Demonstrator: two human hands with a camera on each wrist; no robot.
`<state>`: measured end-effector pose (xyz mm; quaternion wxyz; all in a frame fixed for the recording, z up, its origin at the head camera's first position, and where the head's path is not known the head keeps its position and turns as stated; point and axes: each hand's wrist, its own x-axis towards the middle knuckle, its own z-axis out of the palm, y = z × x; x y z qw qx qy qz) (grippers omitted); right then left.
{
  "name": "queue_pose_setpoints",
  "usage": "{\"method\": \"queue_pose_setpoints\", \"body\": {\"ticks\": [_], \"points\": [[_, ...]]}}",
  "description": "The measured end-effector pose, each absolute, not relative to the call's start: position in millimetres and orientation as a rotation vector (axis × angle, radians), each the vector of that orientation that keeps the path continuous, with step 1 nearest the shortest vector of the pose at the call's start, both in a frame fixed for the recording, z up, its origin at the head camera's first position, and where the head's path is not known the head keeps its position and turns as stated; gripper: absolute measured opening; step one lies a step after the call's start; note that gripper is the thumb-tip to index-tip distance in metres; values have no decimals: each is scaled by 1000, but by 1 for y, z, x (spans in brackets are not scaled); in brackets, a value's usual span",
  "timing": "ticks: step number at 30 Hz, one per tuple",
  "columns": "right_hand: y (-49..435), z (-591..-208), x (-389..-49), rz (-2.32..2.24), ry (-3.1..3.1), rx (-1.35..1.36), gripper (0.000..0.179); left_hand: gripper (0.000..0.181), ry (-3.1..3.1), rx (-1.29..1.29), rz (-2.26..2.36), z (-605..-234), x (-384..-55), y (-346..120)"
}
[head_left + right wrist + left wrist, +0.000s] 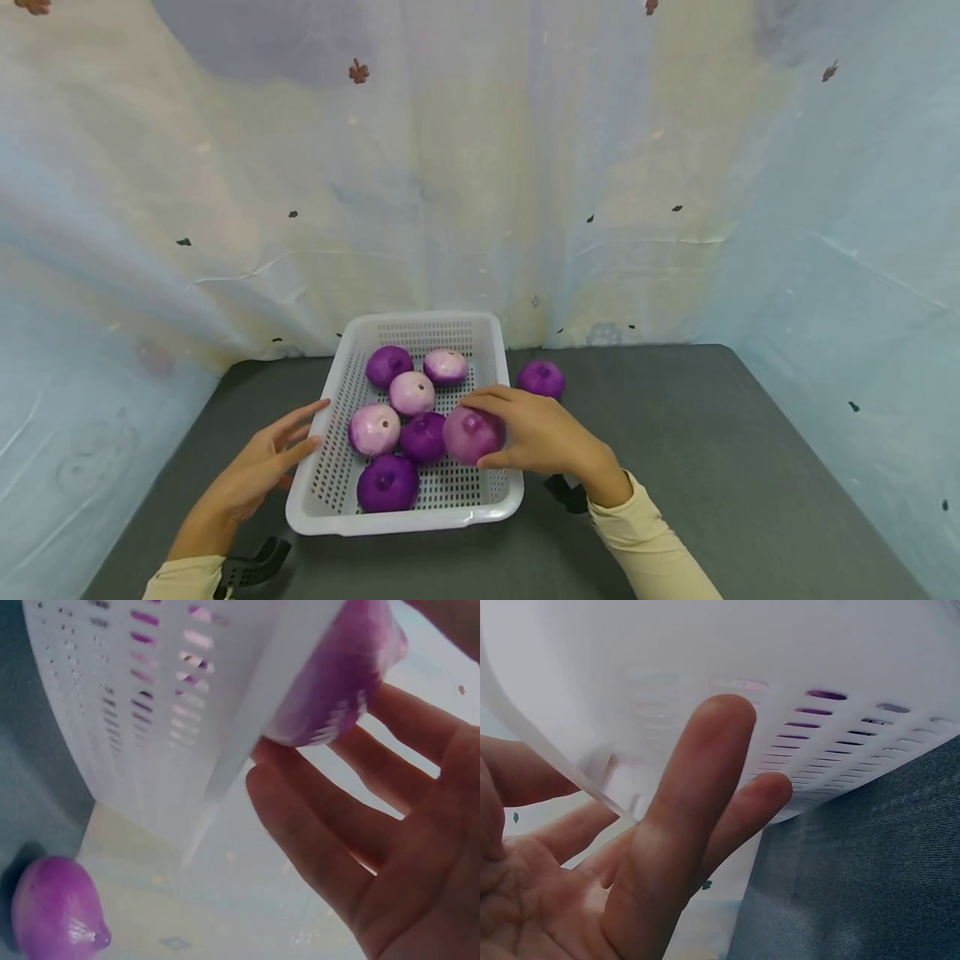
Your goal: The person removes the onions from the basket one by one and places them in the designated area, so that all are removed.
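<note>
A white perforated plastic basket (491, 510) holds several red onions, some with deep purple skin and some pale with purple sides. My right hand (543, 429) grips another red onion (472, 435) over the basket's right side, thumb on the near side and fingers on the far side. In the right wrist view that onion (337, 682) shows above the rim, fingers around its side. My left hand (258, 467) is at the left rim, its fingers mostly straight and spread. The left wrist view shows those fingers (697, 780) along the outside of the basket wall (840, 645).
One more red onion (542, 379) lies on the dark grey table (675, 467) just right of the basket. A patterned pale curtain (480, 167) hangs behind the table and at both sides. Each wrist carries a black strap mount (255, 568).
</note>
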<state>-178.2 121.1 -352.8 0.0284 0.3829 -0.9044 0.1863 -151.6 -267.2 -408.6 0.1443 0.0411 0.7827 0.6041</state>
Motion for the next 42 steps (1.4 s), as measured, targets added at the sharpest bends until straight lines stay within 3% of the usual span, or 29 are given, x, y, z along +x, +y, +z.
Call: {"method": "queue_pose_setpoints", "body": {"ticks": [42], "points": [[189, -345, -202, 715, -2829, 729, 77, 63, 2196, 89, 1722, -409, -155, -273]]}}
